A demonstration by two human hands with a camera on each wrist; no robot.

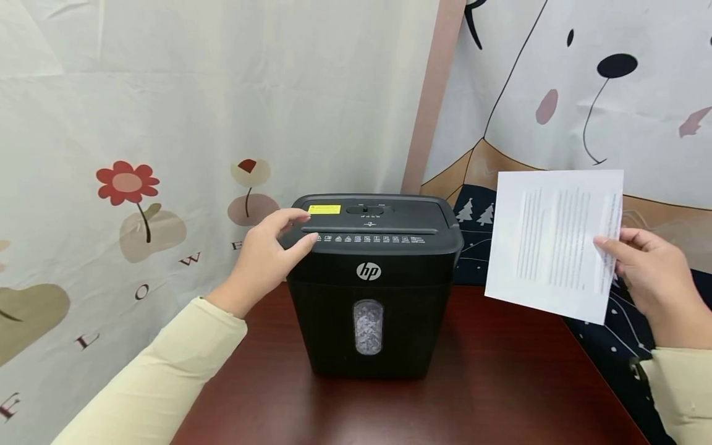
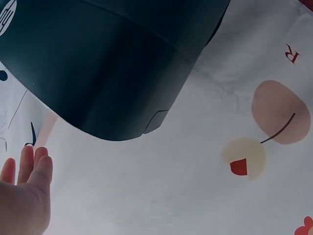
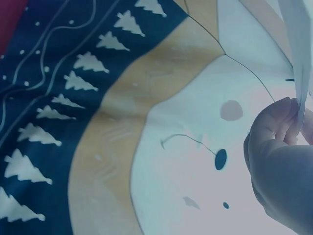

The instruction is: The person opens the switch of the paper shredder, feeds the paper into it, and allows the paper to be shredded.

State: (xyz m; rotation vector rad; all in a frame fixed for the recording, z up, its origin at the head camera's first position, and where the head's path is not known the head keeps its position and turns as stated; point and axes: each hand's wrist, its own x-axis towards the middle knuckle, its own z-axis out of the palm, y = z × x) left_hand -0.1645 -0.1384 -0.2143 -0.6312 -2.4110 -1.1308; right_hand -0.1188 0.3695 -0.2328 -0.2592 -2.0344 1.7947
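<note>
A black paper shredder (image 1: 328, 309) with an HP logo stands upright on the table. Its front window (image 1: 368, 327) shows shredded paper inside. Beside the top left corner of the shredder is my left hand (image 1: 267, 250), thumb and fingers spread apart with nothing between them; whether it touches the lid I cannot tell. To the right of the shredder, my right hand (image 1: 653, 272) pinches a printed sheet of paper (image 1: 547, 241) by its right edge, thumb in front. In the right wrist view the paper (image 3: 298, 44) appears nearly edge-on.
The dark red table (image 1: 478, 371) carries the shredder. Behind it hangs a pale curtain (image 1: 183, 74) with flower prints, and at the right a bear-patterned cloth (image 1: 512, 93). A yellow label (image 1: 324, 209) and a slider switch (image 1: 364, 210) are on the shredder's lid, behind the feed slot (image 1: 372, 231).
</note>
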